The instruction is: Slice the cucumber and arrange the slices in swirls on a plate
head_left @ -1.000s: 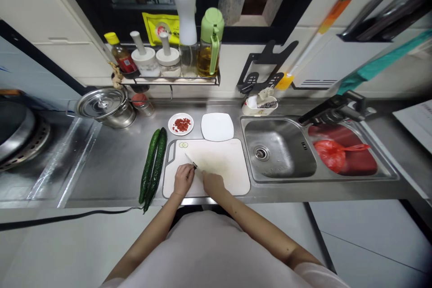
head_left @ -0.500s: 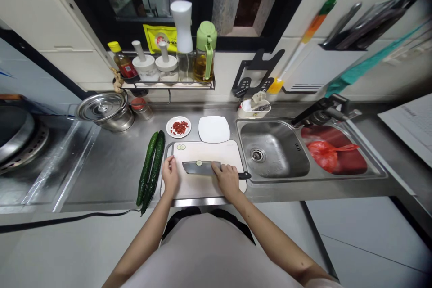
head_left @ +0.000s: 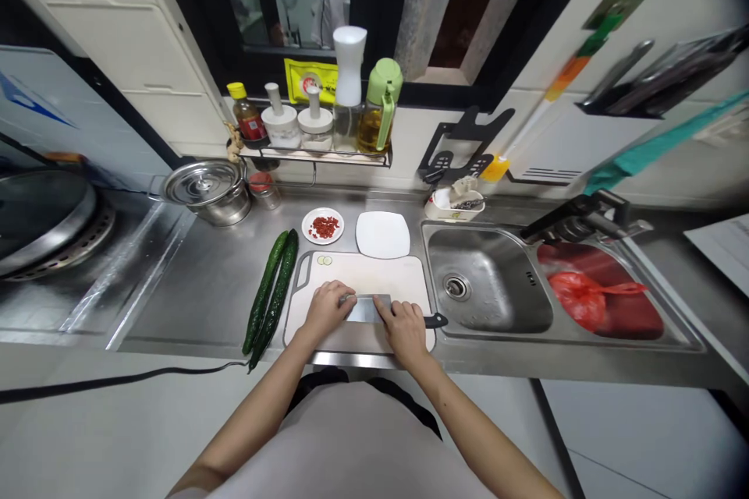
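My right hand (head_left: 405, 330) grips a cleaver (head_left: 368, 309) that lies flat across the near part of the white cutting board (head_left: 374, 274). The cleaver's black handle end (head_left: 436, 320) sticks out to the right past my hand. My left hand (head_left: 325, 309) rests on the left end of the blade with its fingers bent together; what they pinch is hidden. Two small cucumber slices (head_left: 324, 260) lie at the board's far left corner. Two whole cucumbers (head_left: 272, 288) lie side by side on the steel counter just left of the board.
Behind the board stand a small dish of chopped red chilli (head_left: 323, 225) and a white square plate (head_left: 382, 234). A steel sink (head_left: 485, 284) lies to the right, with a red bag (head_left: 576, 298) in its second basin. A lidded pot (head_left: 204, 187) and a condiment rack (head_left: 316, 148) sit at the back left.
The cleaver went from upright on the board to lying flat. My left hand moved from the board's left edge onto the blade's left end, where a cucumber slice had been. The view shifted.
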The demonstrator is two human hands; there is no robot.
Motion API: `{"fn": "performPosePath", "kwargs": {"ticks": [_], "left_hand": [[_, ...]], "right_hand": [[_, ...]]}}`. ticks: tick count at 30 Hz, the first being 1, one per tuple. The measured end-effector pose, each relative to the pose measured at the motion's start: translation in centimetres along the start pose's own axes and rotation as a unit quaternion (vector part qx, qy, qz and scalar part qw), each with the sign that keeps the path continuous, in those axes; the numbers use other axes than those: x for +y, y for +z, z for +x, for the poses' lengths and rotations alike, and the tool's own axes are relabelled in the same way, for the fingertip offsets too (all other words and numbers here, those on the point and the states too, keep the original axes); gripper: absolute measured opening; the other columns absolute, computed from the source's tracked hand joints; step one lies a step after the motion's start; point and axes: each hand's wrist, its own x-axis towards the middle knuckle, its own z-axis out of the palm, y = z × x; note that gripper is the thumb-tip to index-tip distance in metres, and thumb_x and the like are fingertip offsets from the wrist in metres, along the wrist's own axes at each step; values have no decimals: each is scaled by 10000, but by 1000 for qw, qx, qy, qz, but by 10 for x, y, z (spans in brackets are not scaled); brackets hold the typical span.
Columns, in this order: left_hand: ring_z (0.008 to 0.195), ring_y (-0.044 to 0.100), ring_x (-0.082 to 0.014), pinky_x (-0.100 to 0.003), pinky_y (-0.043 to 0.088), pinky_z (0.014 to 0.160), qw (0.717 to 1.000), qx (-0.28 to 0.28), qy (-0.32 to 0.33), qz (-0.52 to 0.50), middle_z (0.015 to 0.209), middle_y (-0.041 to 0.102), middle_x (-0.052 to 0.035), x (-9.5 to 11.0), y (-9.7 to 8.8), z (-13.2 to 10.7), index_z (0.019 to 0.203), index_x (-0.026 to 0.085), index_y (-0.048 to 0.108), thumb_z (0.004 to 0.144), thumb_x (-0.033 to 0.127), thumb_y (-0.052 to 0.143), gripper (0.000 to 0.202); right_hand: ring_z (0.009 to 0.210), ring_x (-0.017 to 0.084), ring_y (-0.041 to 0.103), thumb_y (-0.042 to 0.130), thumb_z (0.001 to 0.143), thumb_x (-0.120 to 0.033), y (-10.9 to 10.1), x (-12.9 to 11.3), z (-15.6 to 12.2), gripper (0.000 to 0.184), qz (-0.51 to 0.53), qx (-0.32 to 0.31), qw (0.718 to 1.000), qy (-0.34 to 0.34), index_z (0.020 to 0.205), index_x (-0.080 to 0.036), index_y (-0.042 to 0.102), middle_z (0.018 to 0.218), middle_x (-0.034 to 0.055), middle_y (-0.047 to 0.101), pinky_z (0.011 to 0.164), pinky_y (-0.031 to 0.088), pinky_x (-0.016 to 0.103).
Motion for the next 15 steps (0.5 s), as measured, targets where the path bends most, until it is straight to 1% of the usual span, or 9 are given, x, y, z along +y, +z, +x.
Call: {"fn": "performPosePath", "kwargs": {"ticks": [4,5,7,9,10,11,13,15], "left_hand": [[863,602,-206,-346,454,796,999,-6,-16,-33,860,674,-42,6,0,-1,833,244,703,820,280,619,92],[857,604,-198,-333,453,791,998,-10,-32,-45,847,675,-37,6,1,0,817,238,697,809,263,621,81],[791,606,-170,-289,452,739,992,-22,-101,-74,787,670,-17,1,1,4,807,221,690,797,249,613,82],[690,595,-140,-247,440,658,976,-16,-193,-101,716,657,1,-11,2,10,826,203,690,803,248,589,113],[654,590,-132,-236,433,632,966,-3,-233,-111,694,653,5,-19,3,14,843,194,692,810,245,574,133],[651,594,-130,-232,434,634,959,15,-258,-114,691,658,2,-28,3,18,854,187,695,813,226,562,145],[686,616,-134,-231,440,662,953,40,-282,-106,734,685,-10,-47,4,29,874,182,700,803,186,561,156],[728,633,-142,-231,443,681,952,55,-290,-87,785,706,-22,-62,6,40,879,183,703,798,171,568,158]], "right_hand": [[876,229,493,386,934,-160,9,3,-3,499,-17,23,1000,-12,1407,-296,473,918,100,605,788,269,361],[867,224,495,403,930,-158,11,5,-4,496,-22,33,999,-14,1399,-298,483,909,95,606,782,266,357],[846,212,495,444,916,-154,16,9,-5,491,-32,55,998,-11,1380,-303,503,885,80,607,772,262,349],[821,200,492,486,898,-152,20,14,-7,489,-40,75,996,-4,1361,-305,523,854,65,606,761,260,341],[809,195,490,501,891,-154,22,17,-8,486,-42,82,996,-1,1353,-302,532,840,60,606,754,260,337],[799,191,489,509,888,-157,23,19,-9,480,-44,87,995,3,1345,-298,540,828,56,605,748,259,333],[789,187,490,514,887,-164,24,25,-12,468,-45,91,995,14,1336,-291,550,813,53,607,742,259,327],[791,187,495,511,886,-168,24,28,-13,461,-46,87,995,27,1329,-288,557,813,55,610,742,260,323]]}}
